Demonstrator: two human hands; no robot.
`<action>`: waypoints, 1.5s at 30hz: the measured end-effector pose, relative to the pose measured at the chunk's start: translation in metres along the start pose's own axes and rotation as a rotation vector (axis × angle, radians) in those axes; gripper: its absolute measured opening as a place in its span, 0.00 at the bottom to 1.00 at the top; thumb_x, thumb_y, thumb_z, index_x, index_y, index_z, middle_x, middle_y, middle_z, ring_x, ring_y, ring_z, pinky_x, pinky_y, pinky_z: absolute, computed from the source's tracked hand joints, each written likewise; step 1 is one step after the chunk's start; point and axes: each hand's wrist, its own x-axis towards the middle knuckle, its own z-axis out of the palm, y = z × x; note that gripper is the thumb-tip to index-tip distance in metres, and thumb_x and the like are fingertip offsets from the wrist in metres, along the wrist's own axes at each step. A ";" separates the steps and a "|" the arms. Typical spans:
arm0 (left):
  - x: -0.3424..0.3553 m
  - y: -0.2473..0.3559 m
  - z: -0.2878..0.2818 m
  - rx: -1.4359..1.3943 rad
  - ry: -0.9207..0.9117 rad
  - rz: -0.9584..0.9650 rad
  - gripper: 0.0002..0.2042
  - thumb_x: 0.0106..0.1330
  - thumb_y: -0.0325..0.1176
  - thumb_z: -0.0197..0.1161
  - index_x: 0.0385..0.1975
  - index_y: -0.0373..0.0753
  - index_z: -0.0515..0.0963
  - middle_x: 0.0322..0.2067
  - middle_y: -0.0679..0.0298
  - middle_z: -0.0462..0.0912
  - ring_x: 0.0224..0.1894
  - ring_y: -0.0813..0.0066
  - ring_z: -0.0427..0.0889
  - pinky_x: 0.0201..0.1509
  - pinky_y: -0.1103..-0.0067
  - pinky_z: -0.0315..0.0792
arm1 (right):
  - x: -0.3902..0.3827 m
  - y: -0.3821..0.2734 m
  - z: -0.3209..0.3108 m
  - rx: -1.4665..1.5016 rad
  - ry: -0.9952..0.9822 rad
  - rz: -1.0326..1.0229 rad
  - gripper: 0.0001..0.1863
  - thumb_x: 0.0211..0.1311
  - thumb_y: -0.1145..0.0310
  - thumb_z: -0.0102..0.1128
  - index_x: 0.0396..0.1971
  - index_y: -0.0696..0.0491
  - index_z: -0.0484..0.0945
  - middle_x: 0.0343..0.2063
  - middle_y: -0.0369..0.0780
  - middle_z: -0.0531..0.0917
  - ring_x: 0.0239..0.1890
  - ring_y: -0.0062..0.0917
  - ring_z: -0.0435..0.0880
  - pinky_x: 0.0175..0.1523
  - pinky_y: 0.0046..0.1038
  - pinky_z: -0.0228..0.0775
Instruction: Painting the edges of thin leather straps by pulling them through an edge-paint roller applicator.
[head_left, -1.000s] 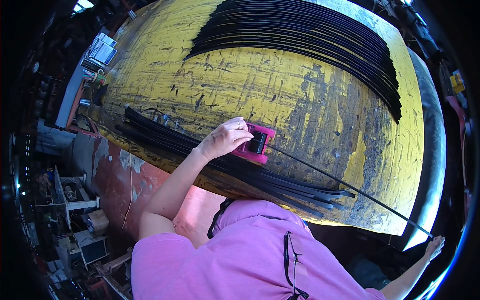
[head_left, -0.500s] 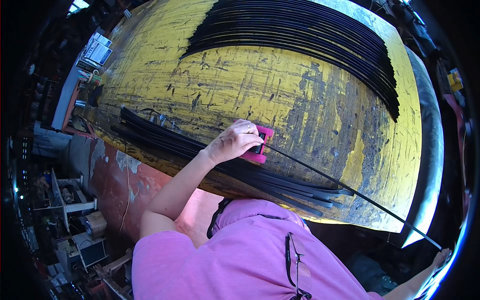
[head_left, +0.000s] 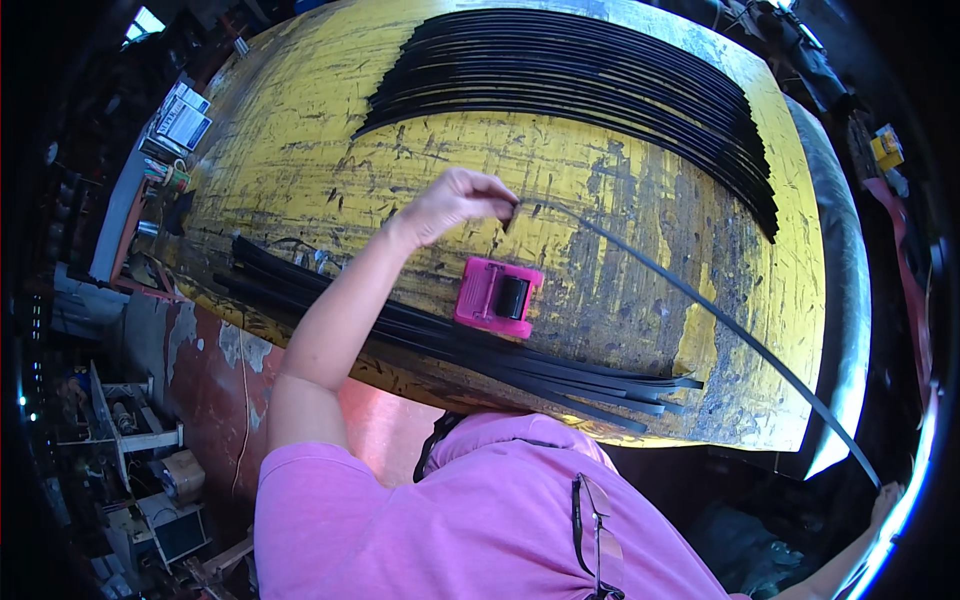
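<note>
A long, thin black strip (head_left: 700,298) runs above the yellow table's right half, past its right edge. My left hand (head_left: 455,205), fingers pinched together, is at the strip's left end, above the table's middle. At the far right rim, my right hand (head_left: 884,500) grips the other end, its fingers only partly visible. Just nearer to me than my left hand, a pink holder with a black roller (head_left: 498,298) lies on the table, touched by neither hand. A bundle of black strips (head_left: 440,335) lies along the near edge, partly behind my left forearm.
Many black strips (head_left: 570,85) lie side by side at the back of the scratched yellow table (head_left: 440,150). Beyond its left edge stand boxes (head_left: 183,122) and a cup (head_left: 177,178). A yellow container (head_left: 886,148) stands at the far right.
My left hand has left the pink holder and moved farther from me with the strip's left end, which has lifted. The pink holder now lies in full view.
</note>
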 end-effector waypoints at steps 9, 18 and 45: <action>-0.018 -0.013 -0.186 -0.821 0.721 0.083 0.07 0.54 0.32 0.67 0.32 0.44 0.79 0.27 0.72 0.78 0.34 0.82 0.75 0.53 0.75 0.64 | -0.064 -0.317 -0.078 1.287 -0.992 -0.217 0.07 0.44 0.73 0.65 0.21 0.58 0.76 0.19 0.35 0.78 0.24 0.17 0.76 0.36 0.17 0.68; -0.080 -0.052 -0.285 -0.976 1.072 0.039 0.05 0.56 0.35 0.66 0.32 0.50 0.80 0.28 0.78 0.80 0.35 0.86 0.78 0.49 0.74 0.63 | -0.097 -0.472 -0.061 2.626 -0.751 -0.459 0.14 0.48 0.67 0.63 0.32 0.52 0.67 0.32 0.35 0.65 0.39 0.25 0.65 0.55 0.30 0.58; -0.018 -0.055 -0.234 -0.777 0.641 0.045 0.05 0.56 0.32 0.66 0.31 0.43 0.78 0.29 0.73 0.77 0.36 0.83 0.74 0.51 0.78 0.66 | 0.089 -0.558 -0.058 2.617 -0.571 -0.145 0.08 0.60 0.71 0.53 0.36 0.57 0.75 0.29 0.39 0.80 0.37 0.27 0.78 0.52 0.31 0.69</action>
